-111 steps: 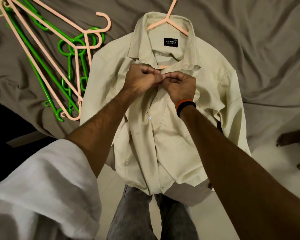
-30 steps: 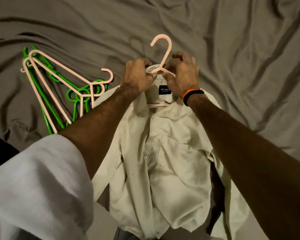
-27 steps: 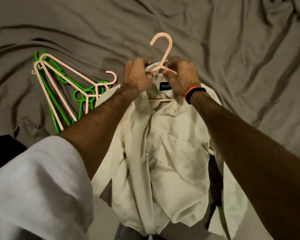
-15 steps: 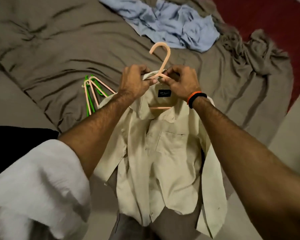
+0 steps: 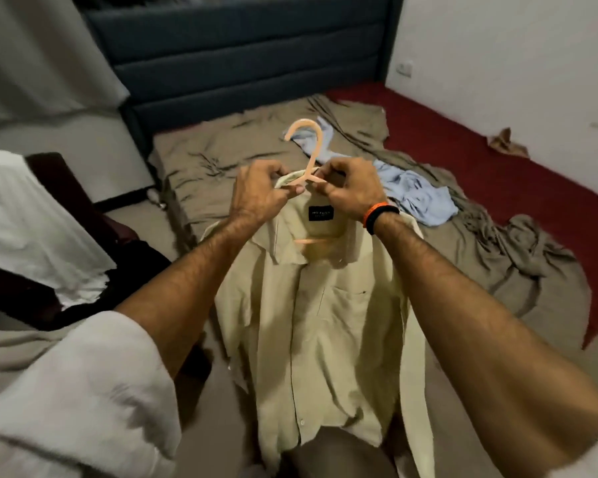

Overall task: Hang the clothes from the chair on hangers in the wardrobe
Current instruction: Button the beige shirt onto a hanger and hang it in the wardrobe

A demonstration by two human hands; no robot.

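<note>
Both hands pinch the collar: left hand (image 5: 259,194) at 9 o'clock of the hanger (image 5: 308,157), right hand (image 5: 351,191) at 3, so the shirt (image 5: 325,322) hangs straight above the bed (image 5: 221,157).

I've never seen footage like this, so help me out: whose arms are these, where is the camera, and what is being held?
No machine here: a person wears a camera on the head, looking forward and down, so the two arms reaching in are their own. The left hand and right hand each pinch the collar of a cream shirt around the neck of a peach hanger, and the shirt hangs from it in the air. Beyond lies a bed with a rumpled brown sheet and a blue garment. At the left, white cloth drapes a dark chair.
</note>
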